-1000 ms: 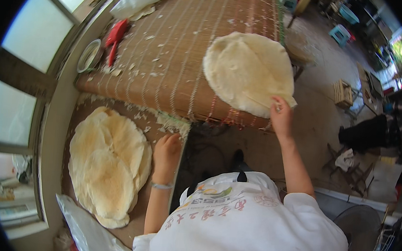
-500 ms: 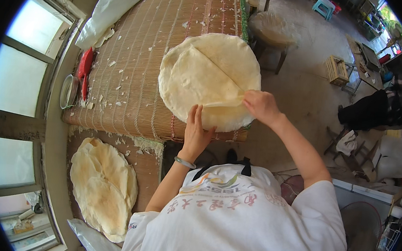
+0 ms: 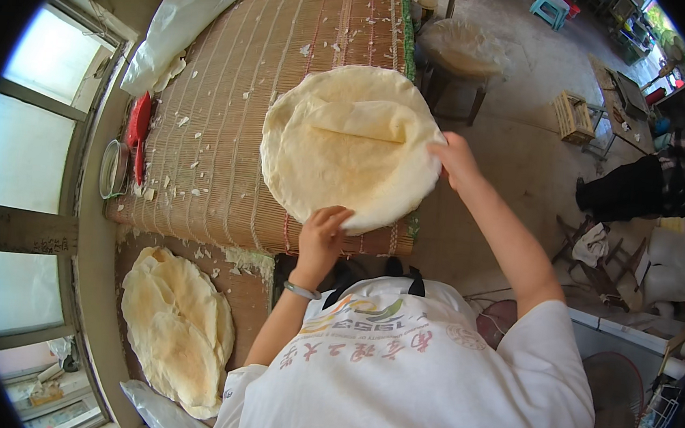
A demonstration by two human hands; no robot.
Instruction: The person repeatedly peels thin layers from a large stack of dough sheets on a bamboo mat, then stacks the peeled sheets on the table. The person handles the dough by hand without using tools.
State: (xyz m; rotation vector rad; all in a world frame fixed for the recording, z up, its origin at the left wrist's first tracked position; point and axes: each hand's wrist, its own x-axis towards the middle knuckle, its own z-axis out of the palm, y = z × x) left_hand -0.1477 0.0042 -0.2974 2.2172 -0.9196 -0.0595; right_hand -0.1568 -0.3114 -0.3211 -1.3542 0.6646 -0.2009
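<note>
A stack of thin, round, pale flatbreads point(image 3: 315, 159) lies at the near right end of the bamboo mat. On its far half, part of a top flatbread point(image 3: 363, 118) is folded over in a raised flap. My right hand point(image 3: 455, 160) is closed on the stack's right edge, thumb on top, the other fingers mostly hidden. At the near edge my left hand point(image 3: 322, 241) has its fingers curled in, closed on the flatbread rim. To the left of my body, a second pile of flatbreads point(image 3: 176, 326) rests on a lower brown surface, its sheets folded and overlapping.
The slatted bamboo mat point(image 3: 212, 121) carries scattered pale flakes. Along its left side are a red scoop-like tool point(image 3: 138, 135), a clear round container point(image 3: 113, 169) and plastic sheeting point(image 3: 187, 17). Rightward stand a plastic-covered stool point(image 3: 463, 49) and a wooden crate point(image 3: 574, 118); another person point(image 3: 647, 179) is at far right.
The top flatbread's lifted edge now lies folded toward the stack's far half. My right hand has moved up to the right rim; my left has drawn down and left, its fingers curling.
</note>
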